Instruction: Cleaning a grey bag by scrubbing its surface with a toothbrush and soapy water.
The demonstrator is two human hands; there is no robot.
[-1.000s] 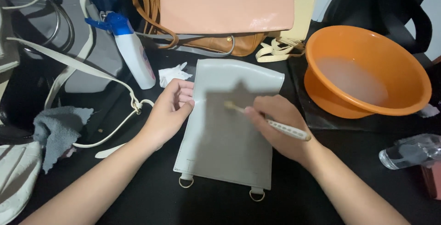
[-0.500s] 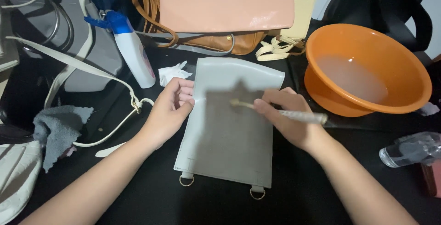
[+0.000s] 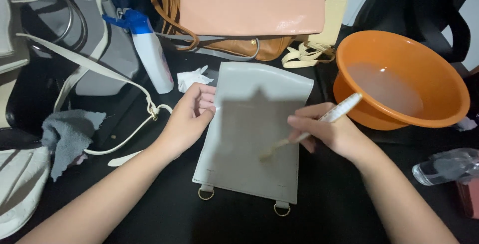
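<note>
A flat pale grey bag panel with two metal rings on its near edge lies on the black table. My left hand rests on its left edge and presses it down. My right hand grips a small white-handled brush, whose bristle end touches the lower middle of the panel.
An orange basin holding water stands at the right. A white spray bottle with a blue top and a crumpled tissue lie at the back left, a peach and brown bag behind. A grey cloth and white straps lie left.
My right hand has turned the brush so its handle points up right, and the bristles have moved from the panel's upper middle down to its lower middle. The left hand has stayed put.
</note>
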